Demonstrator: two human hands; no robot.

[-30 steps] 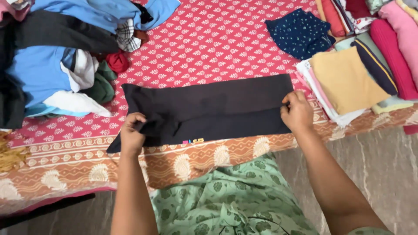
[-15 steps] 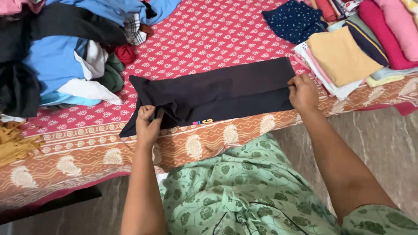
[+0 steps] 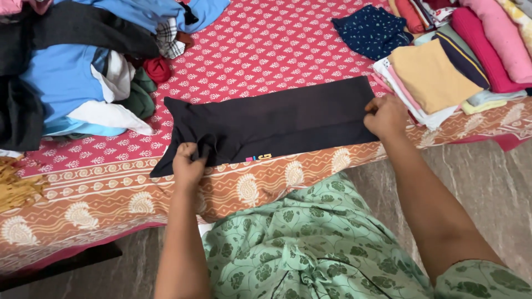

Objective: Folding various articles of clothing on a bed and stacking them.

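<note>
Currently a black garment [image 3: 277,124] is laid flat as a long folded strip across the red printed bedsheet [image 3: 266,50], parallel to the bed's near edge w/ its orange paisley border. Its left end is pinched by the left hand [image 3: 189,164], fingers closed on bunched fabric near the lower corner. Its right end is gripped by the right hand [image 3: 387,115], fingers curled over the edge. A small multicoloured label [image 3: 258,158] is seen on the near edge, approx. midway betw. the hands. An unsorted pile of clothes [image 3: 72,72], blue, black and white, is heaped at left; folded clothes [image 3: 443,77] are stacked at right, just beside the right hand. A folded navy dotted cloth [image 3: 371,30] is seen behind them.
</note>
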